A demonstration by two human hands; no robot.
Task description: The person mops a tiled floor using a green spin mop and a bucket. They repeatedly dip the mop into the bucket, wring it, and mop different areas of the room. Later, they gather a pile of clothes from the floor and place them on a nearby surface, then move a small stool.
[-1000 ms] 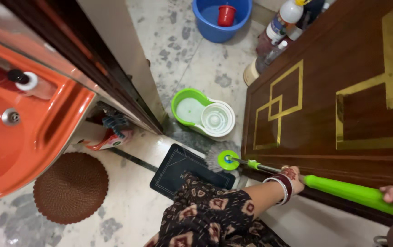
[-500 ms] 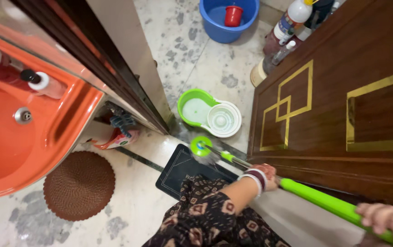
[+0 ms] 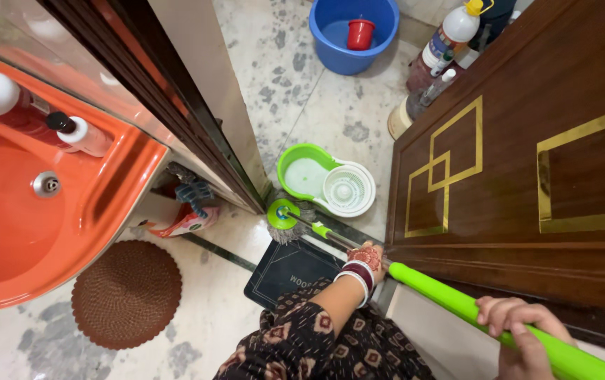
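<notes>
Change: the mop head [image 3: 285, 214] has travelled left from the door foot to the threshold, just beside the spin bucket [image 3: 327, 181]; both hands have slid along with the pole.
Mop: round green plastic disc over grey fibre strands, resting on the speckled stone floor [image 3: 330, 105]; thin metal shaft widening into a smooth green handle [image 3: 450, 299].
Left hand [image 3: 367, 256]: clamped around the shaft where metal meets green; bangles at the wrist.
Right hand [image 3: 520, 331]: fingers wrapped over the green handle, higher up.
Bucket: green oval tub with white slotted basket.
Door [image 3: 527, 141]: dark wood grain, inlaid brass-coloured rectangles.
Mats: dark rectangular doormat [image 3: 285, 271]; round brown woven mat [image 3: 128, 293].
Basin [image 3: 28, 218]: glossy orange.
</notes>
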